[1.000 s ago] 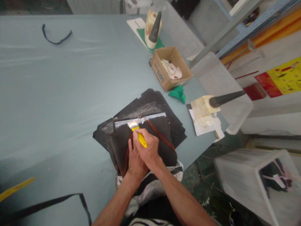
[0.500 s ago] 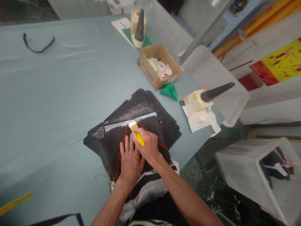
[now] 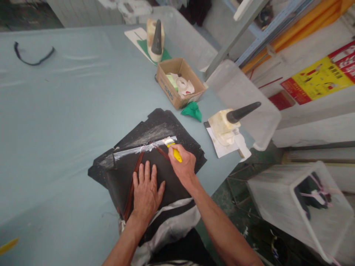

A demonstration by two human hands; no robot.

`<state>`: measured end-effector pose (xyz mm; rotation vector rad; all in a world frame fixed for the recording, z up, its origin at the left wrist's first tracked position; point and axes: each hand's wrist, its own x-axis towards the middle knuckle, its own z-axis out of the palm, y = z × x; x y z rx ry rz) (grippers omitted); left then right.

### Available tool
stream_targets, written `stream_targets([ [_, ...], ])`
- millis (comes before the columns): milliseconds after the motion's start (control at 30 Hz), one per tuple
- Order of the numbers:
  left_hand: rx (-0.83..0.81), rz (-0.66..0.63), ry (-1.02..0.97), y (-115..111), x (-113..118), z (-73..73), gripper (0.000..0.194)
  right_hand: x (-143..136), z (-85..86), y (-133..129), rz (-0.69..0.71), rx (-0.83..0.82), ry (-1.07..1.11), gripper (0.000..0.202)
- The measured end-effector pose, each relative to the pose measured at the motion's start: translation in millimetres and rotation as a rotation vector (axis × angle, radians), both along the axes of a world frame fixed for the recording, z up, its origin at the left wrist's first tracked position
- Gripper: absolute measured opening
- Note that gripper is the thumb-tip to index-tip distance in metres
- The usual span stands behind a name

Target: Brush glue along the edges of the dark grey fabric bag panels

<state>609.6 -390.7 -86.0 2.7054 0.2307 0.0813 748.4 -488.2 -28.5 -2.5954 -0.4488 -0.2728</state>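
Pinched in my right hand (image 3: 181, 162) is a brush (image 3: 176, 154) with a yellow handle. Its whitened bristles touch a strip of white paste (image 3: 130, 150) along the far edge of a black bag piece (image 3: 122, 184) with reddish-brown stitched bands. My left hand (image 3: 146, 188) lies flat on that piece with the fingers spread. Underneath is a black sheet (image 3: 158, 118) smeared and speckled with white. The near end of the piece hangs over the table edge, where a grey-white and black striped cloth (image 3: 172, 218) shows.
On the blue-grey table (image 3: 69, 111) stand a cardboard box (image 3: 172, 87) with tape inside, a green cloth (image 3: 192, 111), and two cream containers, one nearby (image 3: 219, 123) and one farther off (image 3: 152, 37), each with a black handle. A dark strap (image 3: 33, 62) lies far left. Plastic bins (image 3: 246, 99) stand right.
My right hand has moved the brush to the right along the white strip. My left hand now lies apart from it, fingers more spread. The whole view has shifted slightly.
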Motion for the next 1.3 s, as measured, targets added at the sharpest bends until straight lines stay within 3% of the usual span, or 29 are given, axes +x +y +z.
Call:
stream_targets([
  [200,-0.014,0.017,-0.001,0,1,1.4,0.062,26,5.1,-39,-0.144,0.009,-0.039,0.031],
  [333,-0.012,0.011,0.007,0,1,3.0,0.062,25,18.5,-55,-0.202,0.095,-0.059,0.032],
  [533,0.022,-0.001,0.054,-1,1,8.5,0.064,3,36.7,-47,-0.154,0.232,-0.013,0.032],
  [667,-0.003,0.022,0.037,-1,-1,7.8,0.066,-5,35.8,-37,-0.09,0.264,0.008,0.031],
  [867,-0.043,0.109,-0.133,2,-9,10.9,0.064,-20,32.7,-44,-0.023,0.359,-0.005,0.03],
  [1133,-0.014,0.19,-0.171,2,-18,19.8,0.066,-35,36.6,-34,0.189,0.396,0.038,0.024],
  [1300,-0.033,0.197,-0.183,3,-22,23.2,0.065,-25,27.9,-72,-0.029,0.329,-0.044,0.032],
])
